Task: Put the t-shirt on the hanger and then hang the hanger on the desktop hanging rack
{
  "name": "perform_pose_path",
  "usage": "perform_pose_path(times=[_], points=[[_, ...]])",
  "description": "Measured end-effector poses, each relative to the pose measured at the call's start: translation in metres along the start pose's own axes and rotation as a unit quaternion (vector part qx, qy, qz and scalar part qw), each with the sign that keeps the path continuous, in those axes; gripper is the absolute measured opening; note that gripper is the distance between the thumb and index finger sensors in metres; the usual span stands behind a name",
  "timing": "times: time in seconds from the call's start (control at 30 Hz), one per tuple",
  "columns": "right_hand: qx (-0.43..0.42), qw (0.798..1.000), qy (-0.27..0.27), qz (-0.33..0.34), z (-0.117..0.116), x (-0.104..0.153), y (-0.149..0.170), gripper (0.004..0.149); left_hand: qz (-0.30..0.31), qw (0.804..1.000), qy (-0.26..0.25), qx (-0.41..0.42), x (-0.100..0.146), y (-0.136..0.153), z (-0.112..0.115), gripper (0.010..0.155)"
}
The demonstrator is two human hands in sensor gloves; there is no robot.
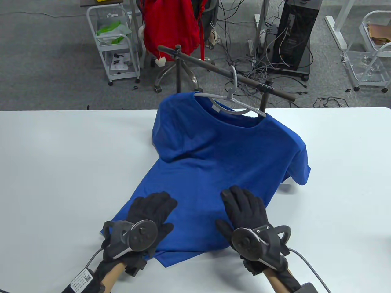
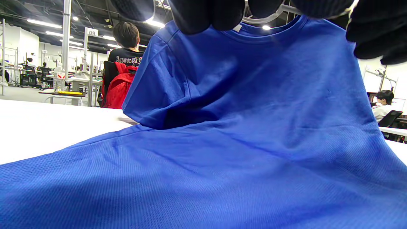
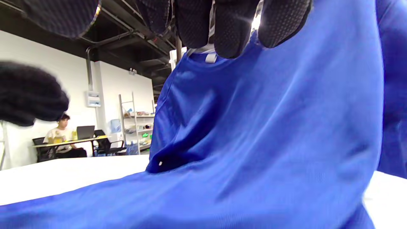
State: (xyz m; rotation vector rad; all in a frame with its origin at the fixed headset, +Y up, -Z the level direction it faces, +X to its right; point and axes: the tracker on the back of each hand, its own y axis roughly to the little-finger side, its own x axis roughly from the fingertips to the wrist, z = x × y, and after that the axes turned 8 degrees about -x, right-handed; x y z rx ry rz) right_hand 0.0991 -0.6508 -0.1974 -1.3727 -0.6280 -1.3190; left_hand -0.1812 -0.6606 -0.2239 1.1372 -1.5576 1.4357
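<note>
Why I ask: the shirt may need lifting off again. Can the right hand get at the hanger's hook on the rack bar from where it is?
Probably yes: the right hand lies open on the t-shirt, and nothing stands between it and the hanger.

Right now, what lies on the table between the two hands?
Only the blue shirt: its lower part lies on the table between the left hand and the right hand. The table view shows this.

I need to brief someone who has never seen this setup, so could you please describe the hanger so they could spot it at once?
Start at the dark rack bar slanting above the white table's far edge. Hooked over its middle is the hanger, inside the blue t-shirt's collar. It is pale grey and thin, unlike the dark bar.
</note>
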Motion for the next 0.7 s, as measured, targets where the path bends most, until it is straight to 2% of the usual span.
perform_pose_path(times=[0.1, 0.27, 0.5, 0.7], points=[[-0.009, 0.999, -0.045, 0.001, -0.005, 0.0, 0.0, 0.078, 0.001, 1.0, 0.012, 0.0, -0.001, 0.0, 0.002, 0.074], [0.003, 1.0, -0.011, 0.016, -0.01, 0.005, 0.002, 0.077, 0.003, 1.0, 0.016, 0.005, -0.002, 0.0, 0.003, 0.075], [0.019, 0.998, -0.056, 0.015, -0.027, 0.005, 0.005, 0.076, 0.013, 1.0, 0.021, 0.0, -0.003, -0.006, 0.005, 0.075], [0.005, 0.998, -0.062, 0.015, -0.028, 0.006, 0.004, 0.076, 0.014, 1.0, 0.02, 0.006, -0.002, -0.008, 0.006, 0.075]])
